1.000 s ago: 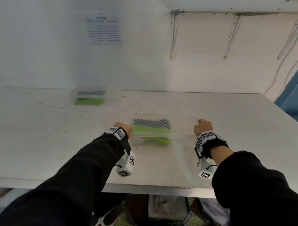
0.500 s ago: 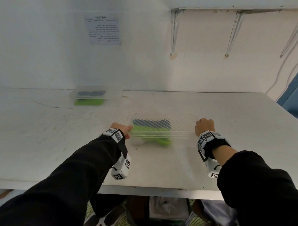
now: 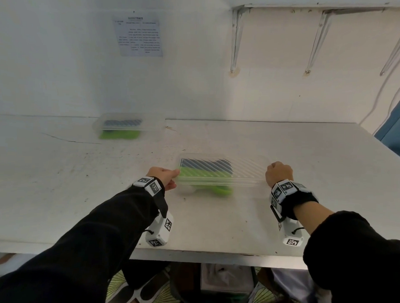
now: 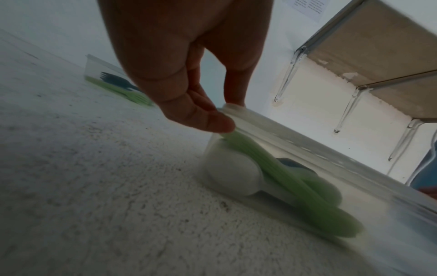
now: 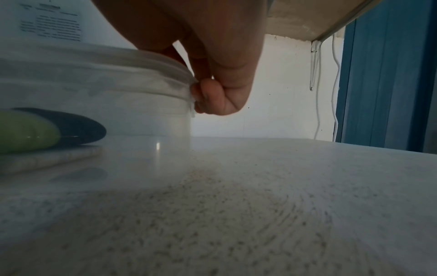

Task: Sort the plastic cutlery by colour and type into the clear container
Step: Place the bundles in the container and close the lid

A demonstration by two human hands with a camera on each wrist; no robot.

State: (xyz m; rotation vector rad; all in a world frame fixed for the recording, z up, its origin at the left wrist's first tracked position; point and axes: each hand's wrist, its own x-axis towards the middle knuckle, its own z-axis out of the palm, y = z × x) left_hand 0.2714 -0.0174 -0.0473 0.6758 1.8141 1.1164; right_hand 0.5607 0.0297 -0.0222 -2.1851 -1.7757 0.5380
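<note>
A clear lidded container sits mid-table, holding green spoons, dark blue cutlery and a white spoon. My left hand pinches the lid rim at the container's left end, thumb under and fingers on top. My right hand grips the rim at the right end, with curled fingers hooked at the lid's edge. In the right wrist view the green spoon and a dark spoon show through the container wall.
A second clear lidded container with green and dark blue forks stands at the back left by the wall. A paper notice hangs on the wall. Shelf brackets are above right. The table's front edge is close to my wrists.
Both hands stay at the container's ends; the left hand has shifted slightly up onto the lid rim. The container has barely moved.
</note>
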